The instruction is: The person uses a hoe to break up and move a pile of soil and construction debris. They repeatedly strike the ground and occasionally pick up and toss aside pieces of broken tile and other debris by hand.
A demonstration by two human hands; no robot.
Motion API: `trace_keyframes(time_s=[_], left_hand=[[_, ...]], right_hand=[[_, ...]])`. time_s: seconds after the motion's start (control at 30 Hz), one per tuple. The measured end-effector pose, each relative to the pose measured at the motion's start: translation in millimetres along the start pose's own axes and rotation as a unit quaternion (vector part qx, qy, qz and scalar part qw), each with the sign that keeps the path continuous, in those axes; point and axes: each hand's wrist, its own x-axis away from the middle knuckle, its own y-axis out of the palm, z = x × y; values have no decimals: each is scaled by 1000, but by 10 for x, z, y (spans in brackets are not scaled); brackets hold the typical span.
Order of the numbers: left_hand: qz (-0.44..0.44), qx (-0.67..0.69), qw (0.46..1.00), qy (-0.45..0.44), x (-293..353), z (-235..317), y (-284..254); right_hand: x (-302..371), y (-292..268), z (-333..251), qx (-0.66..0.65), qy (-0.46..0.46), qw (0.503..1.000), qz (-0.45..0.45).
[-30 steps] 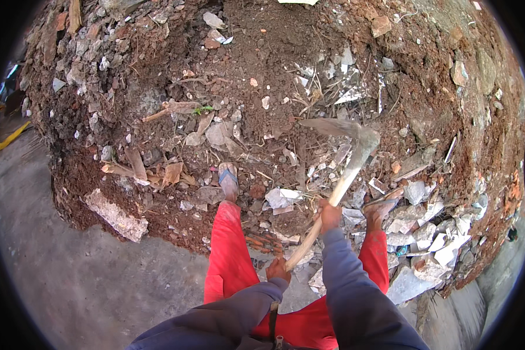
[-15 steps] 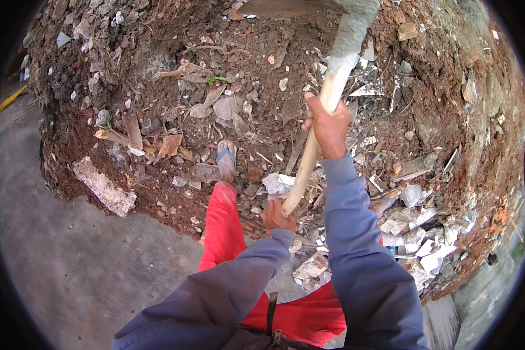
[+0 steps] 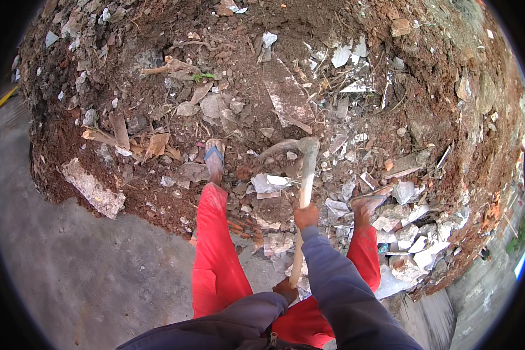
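Standing near upright, pickaxe [image 3: 302, 175], head up, both hands gripping

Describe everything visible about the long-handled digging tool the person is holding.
The pale wooden-handled pickaxe has a long straight shaft and a curved, dirt-caked metal head. The head is down in the reddish-brown soil and rubble pile, the shaft slanting back toward the person. The right hand grips mid-shaft; the left hand holds the butt end.
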Motion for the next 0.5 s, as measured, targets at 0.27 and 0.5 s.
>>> trace_keyframes(time_s=[0.27,0.5], left_hand=[[-44,-105,993,33,-394,-459,-24],[-17,-38,984,176,-1991,837,-2017]], right_hand=[[494,-334,-235,-215,-51,973,71],[496,-1355,-742,-338,-60,920,191]])
